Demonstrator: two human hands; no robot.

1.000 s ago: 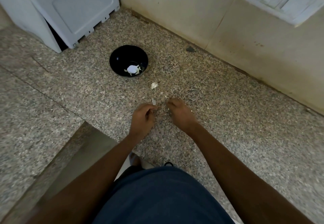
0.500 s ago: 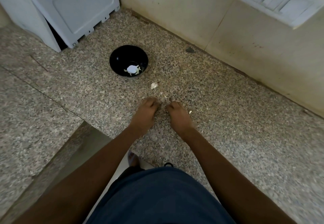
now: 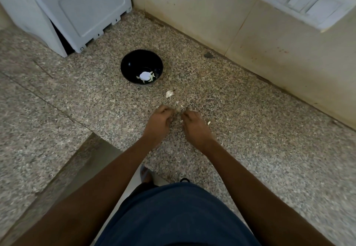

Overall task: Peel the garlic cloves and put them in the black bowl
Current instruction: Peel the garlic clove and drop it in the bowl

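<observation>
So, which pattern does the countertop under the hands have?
The countertop is speckled granite, grey and beige with dark flecks; the head view shows it.

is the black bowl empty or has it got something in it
Not empty. The black bowl stands upright on the counter with a few pale peeled garlic cloves at its bottom.

It looked like a home kitchen — a speckled granite counter [image 3: 250,130] ran into a corner of stained cream wall tiles [image 3: 202,10], with a white switch-and-socket plate [image 3: 304,1] fixed above and a white plastic appliance [image 3: 73,8] standing at the back — plain domestic fittings.
</observation>
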